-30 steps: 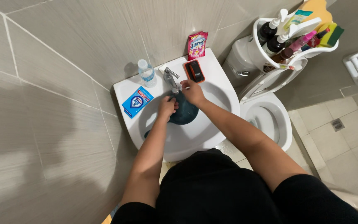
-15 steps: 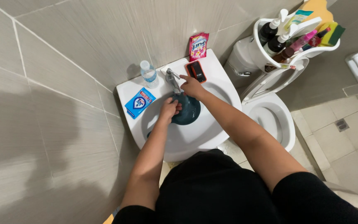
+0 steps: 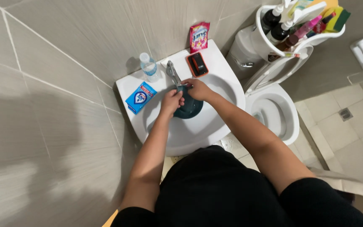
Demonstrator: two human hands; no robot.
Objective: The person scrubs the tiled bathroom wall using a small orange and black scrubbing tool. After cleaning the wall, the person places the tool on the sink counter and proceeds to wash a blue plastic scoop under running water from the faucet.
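Head view: the person stands over a white ceramic washbasin (image 3: 198, 134), both forearms stretched into the bowl. The left hand (image 3: 171, 102) and the right hand (image 3: 198, 89) meet just under the chrome faucet (image 3: 173, 72), and both are closed on a dark teal cloth (image 3: 188, 108) that bunches between them and hangs into the middle of the bowl. The step in hand looks like washing or rinsing this cloth under the spout; whether water runs cannot be told. The next move probably calls for a firm two-handed rub or wring, keeping the wet bundle over the bowl so that it drips inside.

The cloth looks soft, limp and soaked, a dark folded lump against the smooth glossy basin. On the basin's rim, at ten o'clock from the hands, lies a flat blue detergent packet (image 3: 140, 97); at eleven o'clock stands a small clear plastic bottle (image 3: 148, 66) with a pale cap. At one o'clock lies a red-edged black rectangular object (image 3: 197, 64), and beyond it a pink sachet (image 3: 199, 36) leans against the grey tiled wall (image 3: 64, 50), matt with thin pale joints. At three o'clock is a white toilet (image 3: 274, 113), seat raised, and at two o'clock a white caddy (image 3: 274, 46) holds bottles and sponges.
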